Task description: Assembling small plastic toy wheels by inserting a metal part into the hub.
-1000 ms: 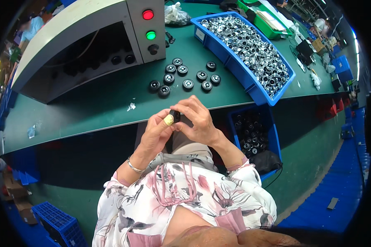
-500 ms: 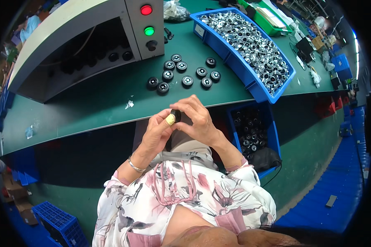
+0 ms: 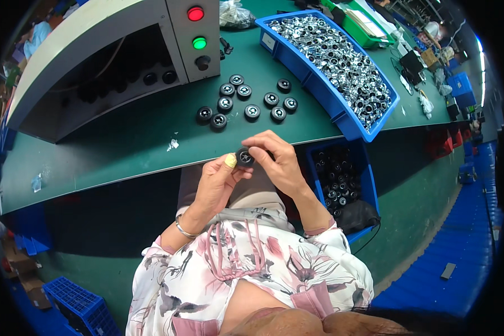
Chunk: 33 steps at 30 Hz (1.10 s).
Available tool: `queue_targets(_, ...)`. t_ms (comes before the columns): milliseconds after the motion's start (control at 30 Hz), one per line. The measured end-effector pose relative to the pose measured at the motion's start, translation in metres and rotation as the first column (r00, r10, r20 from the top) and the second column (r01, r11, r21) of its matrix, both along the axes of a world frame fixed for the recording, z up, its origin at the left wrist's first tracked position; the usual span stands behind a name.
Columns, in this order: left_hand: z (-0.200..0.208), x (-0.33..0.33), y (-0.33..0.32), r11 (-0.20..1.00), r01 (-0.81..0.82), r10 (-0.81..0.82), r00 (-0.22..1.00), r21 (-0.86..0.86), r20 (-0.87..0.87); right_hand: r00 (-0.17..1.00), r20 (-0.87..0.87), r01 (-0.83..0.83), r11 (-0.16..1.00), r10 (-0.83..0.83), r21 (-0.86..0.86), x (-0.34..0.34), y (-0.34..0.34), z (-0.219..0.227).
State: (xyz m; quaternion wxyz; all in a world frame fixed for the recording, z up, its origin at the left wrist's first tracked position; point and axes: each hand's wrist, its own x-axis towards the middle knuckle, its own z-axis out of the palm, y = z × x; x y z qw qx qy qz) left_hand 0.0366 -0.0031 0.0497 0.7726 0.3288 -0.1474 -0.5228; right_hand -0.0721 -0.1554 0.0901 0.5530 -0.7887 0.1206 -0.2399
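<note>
A small black wheel [image 3: 245, 157] with a silvery spoked hub is held up in front of the table's near edge, its hub side showing. My left hand [image 3: 217, 180], with yellow tape round the thumb, pinches the wheel from the left. From the right, the thumb and fingertips of my right hand [image 3: 283, 165] close on its upper right rim. A dark patch lies between that hand's thumb and fingers; what it is I cannot make out. Beyond my hands, several similar black wheels [image 3: 252, 112] lie flat on the green table [image 3: 145, 134].
A grey machine [image 3: 193, 67] with red and green lights stands at the left, black wheels inside its opening. A blue bin [image 3: 313, 92] at the right holds many shiny parts. Below the table edge, another blue bin [image 3: 369, 185] contains black parts. A green tray [image 3: 369, 39] sits behind.
The wheel has turned from edge-on to show its hub, and has shifted slightly right. My right hand's fingers have changed their hold along its rim.
</note>
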Motion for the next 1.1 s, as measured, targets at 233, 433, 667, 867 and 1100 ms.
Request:
queue_targets(233,0.008,-0.007,-0.006,0.991,-0.131,0.128,0.987,0.026,0.099,0.999,-0.034,0.020,0.835,-0.002,0.551,0.000,0.010,-0.015)
queue_targets(433,0.004,-0.004,-0.006,0.989,-0.113,0.096,0.982,0.096,0.165,0.999,0.017,0.030,0.830,-0.047,0.557,-0.001,0.018,-0.024)
queue_targets(667,0.002,-0.002,-0.003,0.995,-0.058,0.047,0.991,0.084,0.128,0.997,-0.020,0.070,0.861,-0.069,0.504,-0.001,0.016,-0.030)
queue_targets(867,0.006,-0.005,-0.005,0.986,-0.162,0.162,0.987,0.047,-0.001,0.999,-0.012,0.031,0.781,-0.030,0.624,-0.004,0.024,-0.018)
queue_targets(1100,0.008,-0.004,-0.010,0.988,-0.152,0.149,0.983,0.019,0.110,0.998,0.004,0.046,0.828,-0.058,0.560,-0.009,0.028,-0.018)
